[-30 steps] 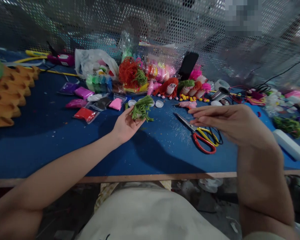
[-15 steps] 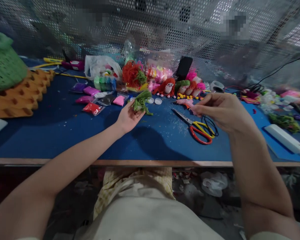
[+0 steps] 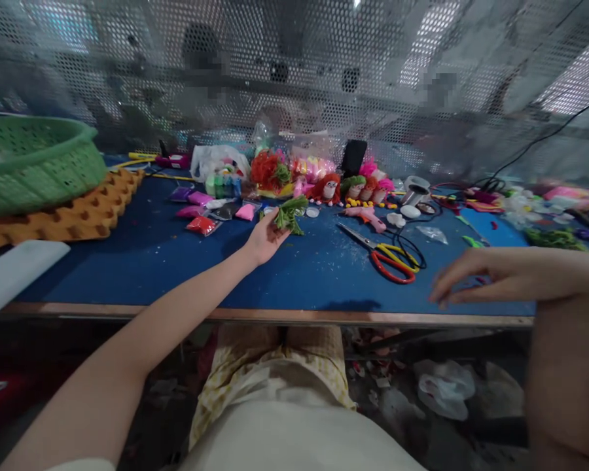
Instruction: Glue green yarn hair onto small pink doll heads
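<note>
My left hand [image 3: 265,241] is closed around a bundle of green yarn [image 3: 290,214], whose loose strands stick out past the fingertips above the table. My right hand [image 3: 476,273] hangs over the right front of the table, slightly blurred, with fingers and thumb apart and nothing in them. Between the hands lie scissors [image 3: 390,258] with one red and one yellow handle, blades pointing up and left. Just behind them rests a pink glue gun [image 3: 366,216], its black cord curling round beside the scissors. Red-haired doll [image 3: 330,188] and other small yarn-haired dolls stand farther back.
The blue table [image 3: 294,281] also bears colourful packets [image 3: 202,226], a white plastic bag [image 3: 220,160] and a black phone [image 3: 354,157]. At left, a green basket [image 3: 44,170] sits over an orange egg tray [image 3: 103,209]. Perforated metal sheeting rises behind.
My right hand has moved away from the glue gun toward the right front, its fingers opening out. My left hand still holds the green yarn. The view has shifted.
</note>
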Demonstrator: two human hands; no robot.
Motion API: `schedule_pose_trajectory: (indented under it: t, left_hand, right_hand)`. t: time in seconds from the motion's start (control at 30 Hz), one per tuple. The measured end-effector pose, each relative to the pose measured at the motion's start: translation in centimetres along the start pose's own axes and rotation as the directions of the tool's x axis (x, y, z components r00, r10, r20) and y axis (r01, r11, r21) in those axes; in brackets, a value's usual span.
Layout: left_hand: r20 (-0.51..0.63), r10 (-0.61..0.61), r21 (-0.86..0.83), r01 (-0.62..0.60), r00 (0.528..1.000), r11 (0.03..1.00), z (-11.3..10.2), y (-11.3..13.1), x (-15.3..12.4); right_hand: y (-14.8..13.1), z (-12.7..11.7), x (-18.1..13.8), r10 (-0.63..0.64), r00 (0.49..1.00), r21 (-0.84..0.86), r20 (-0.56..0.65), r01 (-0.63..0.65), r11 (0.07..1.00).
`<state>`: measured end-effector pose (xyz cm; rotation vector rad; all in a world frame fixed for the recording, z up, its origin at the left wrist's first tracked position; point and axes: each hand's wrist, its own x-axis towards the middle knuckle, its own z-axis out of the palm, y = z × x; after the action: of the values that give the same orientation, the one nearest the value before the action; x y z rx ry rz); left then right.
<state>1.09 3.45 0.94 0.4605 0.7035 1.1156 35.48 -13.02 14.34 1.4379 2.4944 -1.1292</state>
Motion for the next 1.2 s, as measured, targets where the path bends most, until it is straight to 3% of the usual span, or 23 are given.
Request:
schedule_pose_trajectory:
  t: [0.13,0.2,0.27,0.33,0.4,0.5,0.57,0.63,0.7,0.83,0.9,1.07,1.2]
  left_hand:
    - [0.023,0.009,0.044,-0.01,1.0,0.999,-0.3,-0.1,0.3]
    - [0.035,0.016,0.078,-0.019,0.999,0.997,-0.3,-0.2,0.4]
    - [0.052,0.03,0.117,-0.036,0.998,0.992,-0.4,-0.3,0.4]
    - [0.075,0.051,0.162,-0.062,0.996,0.985,-0.3,-0.4,0.3]
    - [0.105,0.071,0.217,-0.093,0.992,0.972,-0.3,-0.6,0.0]
    - [0.148,0.092,0.305,-0.134,0.985,0.943,-0.4,-0.9,-0.3]
    - [0.171,0.098,0.358,-0.154,0.98,0.921,-0.7,-1.1,-0.6]
    - [0.201,0.093,0.403,-0.169,0.975,0.899,-0.9,-1.2,-0.8]
    - [0.283,0.061,0.496,-0.2,0.957,0.845,-1.2,-1.2,-1.0]
    - [0.385,0.009,0.694,-0.297,0.923,0.656,-1.1,-1.0,-2.0]
    - [0.381,-0.026,0.748,-0.292,0.924,0.596,-0.9,-0.9,-2.7]
    - [0.306,-0.071,0.854,-0.24,0.95,0.461,-0.4,-0.3,-4.1]
    - [0.401,-0.01,0.896,-0.39,0.916,0.211,-0.5,0.3,-4.4]
  right_hand:
    - [-0.4,0.5,2.9,-0.041,0.98,-0.027,-0.196,0.036,0.999]
    - [-1.0,0.8,5.7,0.003,0.93,-0.003,-0.366,-0.005,1.0]
    - [-1.8,0.9,8.9,0.041,0.836,0.036,-0.547,-0.026,0.999]
    - [-2.6,1.0,12.1,-0.005,0.734,0.068,-0.679,0.07,0.995]
    - [-3.2,1.1,15.1,-0.066,0.591,0.058,-0.804,0.189,0.98]
    - [-3.4,1.6,18.7,-0.142,0.417,0.036,-0.898,0.392,0.919]
    - [-2.8,2.2,20.3,-0.15,0.315,0.002,-0.937,0.434,0.901]
    - [-1.7,2.9,21.5,-0.114,0.274,0.002,-0.955,0.389,0.921]
    - [-0.3,3.6,22.3,-0.058,0.316,0.05,-0.947,0.326,0.944]
    - [1.9,4.5,23.1,0.043,0.51,0.198,-0.859,0.254,0.947]
    - [2.2,4.8,23.3,0.08,0.567,0.233,-0.82,0.202,0.951]
    - [1.5,5.5,23.4,0.02,0.572,0.131,-0.82,0.153,0.98]
    - [1.6,5.9,23.9,0.079,0.584,0.136,-0.808,0.055,0.989]
